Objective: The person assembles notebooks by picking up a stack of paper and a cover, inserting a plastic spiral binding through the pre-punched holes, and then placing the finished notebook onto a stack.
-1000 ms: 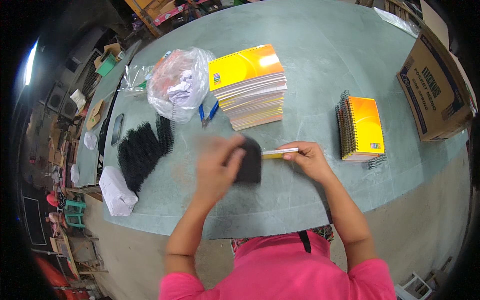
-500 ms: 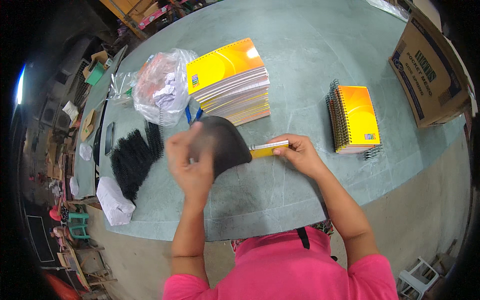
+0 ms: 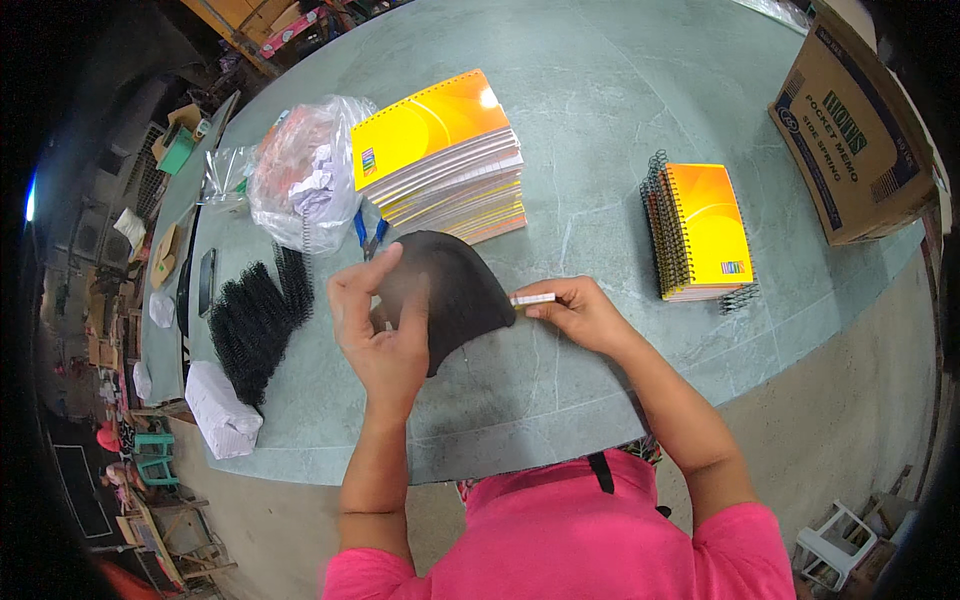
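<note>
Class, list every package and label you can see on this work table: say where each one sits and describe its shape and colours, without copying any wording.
Cardboard box: far right table edge, brown, dark blue print.
Clear plastic bag: far left, crumpled, pale contents.
White wrapped packet: near left edge, oblong.
Small label: corner of right orange notebook stack, multicoloured rectangle.

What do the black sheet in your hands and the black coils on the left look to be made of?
The black sheet, held by the left hand and right hand, looks like thin matte plastic or card: it bows without creasing. The black coils look like plastic spiral binding, slightly glossy; coated wire is possible.
</note>
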{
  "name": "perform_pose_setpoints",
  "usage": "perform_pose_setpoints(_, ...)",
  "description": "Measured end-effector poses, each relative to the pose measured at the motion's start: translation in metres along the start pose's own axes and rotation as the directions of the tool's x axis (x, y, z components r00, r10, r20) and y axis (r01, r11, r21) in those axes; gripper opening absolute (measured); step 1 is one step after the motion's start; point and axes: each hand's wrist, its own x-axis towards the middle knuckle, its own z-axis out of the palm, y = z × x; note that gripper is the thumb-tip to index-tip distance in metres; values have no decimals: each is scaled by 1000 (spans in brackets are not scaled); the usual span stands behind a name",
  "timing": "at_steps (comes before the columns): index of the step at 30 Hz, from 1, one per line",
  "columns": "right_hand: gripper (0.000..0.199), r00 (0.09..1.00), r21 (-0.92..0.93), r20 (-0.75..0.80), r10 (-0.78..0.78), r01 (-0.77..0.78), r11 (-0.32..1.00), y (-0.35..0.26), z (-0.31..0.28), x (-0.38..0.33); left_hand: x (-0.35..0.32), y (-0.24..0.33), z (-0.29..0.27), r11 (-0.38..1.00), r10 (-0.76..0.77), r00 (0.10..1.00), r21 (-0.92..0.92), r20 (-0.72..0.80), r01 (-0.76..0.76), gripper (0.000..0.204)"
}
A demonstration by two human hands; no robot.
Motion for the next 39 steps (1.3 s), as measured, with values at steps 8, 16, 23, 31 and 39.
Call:
perform_pose_setpoints(8, 25, 1000, 22, 3, 16, -16, 1000, 2, 1, -1, -5, -3, 15, 996, -48, 978, -58, 203, 61, 26)
perform_pose_setpoints(16, 24, 997, 59, -82, 6, -2, 998, 2, 3, 1, -60, 8, 25, 986, -74, 770, -68, 634, 151, 22)
perform_pose_setpoints(23, 22, 974, 275, -187, -130, 179, 945, -12, 10, -3, 2, 2, 17, 930, 163, 905, 245, 394, -274, 21)
perform_pose_setpoints(31, 19, 992, -97, -119, 48, -59, 994, 8, 3, -3, 6, 4, 37, 984, 165, 888, -4, 429, -180, 27)
perform_pose_setpoints(39, 20, 992, -103, -118, -43, 31, 994, 20, 4, -3, 4, -1, 56, 979, 201, 845, -96, 496, -177, 23)
